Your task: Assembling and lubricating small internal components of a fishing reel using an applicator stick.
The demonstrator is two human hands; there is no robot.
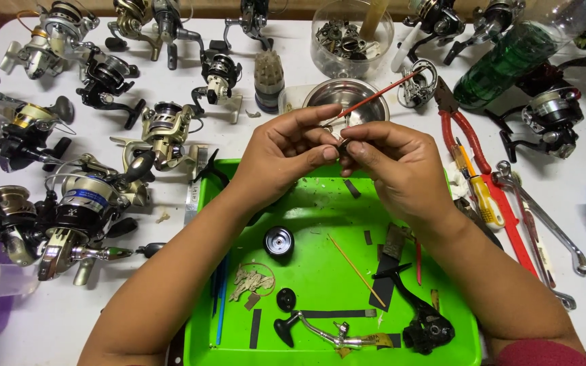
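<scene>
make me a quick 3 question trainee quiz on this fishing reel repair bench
1. True or false: the green tray lies under both hands.
2. What does the right hand hold besides the small metal part? A) red-handled brush B) pliers C) wrench
3. Fill in: the black spool lies on the ____ tray.

Key:
1. True; the left hand is above it too.
2. A
3. green

Left hand (283, 159) and right hand (395, 163) fingertip to fingertip, both pinched, forearms converging.
</scene>
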